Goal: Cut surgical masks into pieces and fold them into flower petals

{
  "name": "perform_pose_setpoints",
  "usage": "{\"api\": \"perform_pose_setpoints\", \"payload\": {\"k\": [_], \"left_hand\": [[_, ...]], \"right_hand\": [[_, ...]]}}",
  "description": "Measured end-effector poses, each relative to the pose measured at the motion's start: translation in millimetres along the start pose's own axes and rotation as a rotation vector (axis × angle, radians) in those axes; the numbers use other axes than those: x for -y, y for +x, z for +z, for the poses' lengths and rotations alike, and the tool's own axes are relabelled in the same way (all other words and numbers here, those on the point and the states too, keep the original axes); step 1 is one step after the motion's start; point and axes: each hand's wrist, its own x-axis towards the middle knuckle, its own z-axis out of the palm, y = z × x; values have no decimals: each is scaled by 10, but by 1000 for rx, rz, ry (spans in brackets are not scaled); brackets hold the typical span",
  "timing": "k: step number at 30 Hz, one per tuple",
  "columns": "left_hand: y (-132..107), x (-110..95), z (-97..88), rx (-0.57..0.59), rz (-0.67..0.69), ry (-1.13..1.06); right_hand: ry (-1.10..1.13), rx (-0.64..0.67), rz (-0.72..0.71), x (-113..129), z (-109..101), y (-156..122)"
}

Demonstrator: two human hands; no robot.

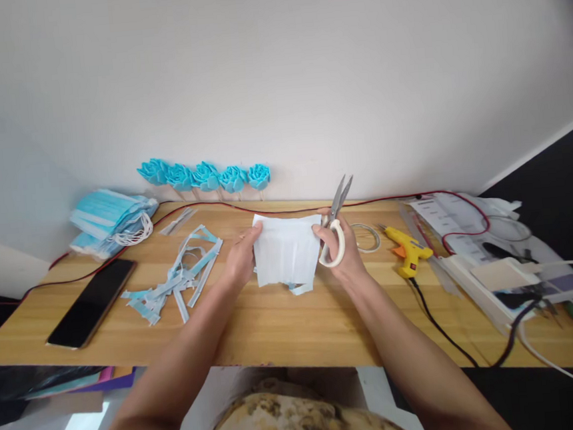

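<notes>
A white, pleated piece of face mask (287,252) is stretched between my two hands above the table. My left hand (242,253) pinches its left edge, thumb in front. My right hand (345,253) grips the right edge between thumb and fingers. That same hand also carries a pair of scissors (336,227) with white handles, its blades parted and pointing up and away. A pale blue strip shows below the mask's lower edge. To the left lies a heap of cut mask strips (176,278).
A stack of blue masks (109,217) and a black phone (92,304) lie at left. Several blue flowers on sticks (206,175) lean on the wall. At right are a tape roll (367,237), a yellow glue gun (408,250), cables and a power strip (478,292).
</notes>
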Motion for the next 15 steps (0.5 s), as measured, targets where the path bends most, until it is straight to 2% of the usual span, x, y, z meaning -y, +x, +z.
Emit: {"api": "perform_pose_setpoints", "payload": {"k": [4,8,11,15], "left_hand": [[2,17,13,-16,-37,-56],[33,43,26,-63,-17,-132],[83,69,11,-93,-1,-188],[107,70,-3,-94,-5,-191]], "right_hand": [[-10,31,26,-22,-27,21],[106,141,148,-48,-53,41],[114,189,226,-46,-37,31],[71,187,226,-57,-11,14]]}}
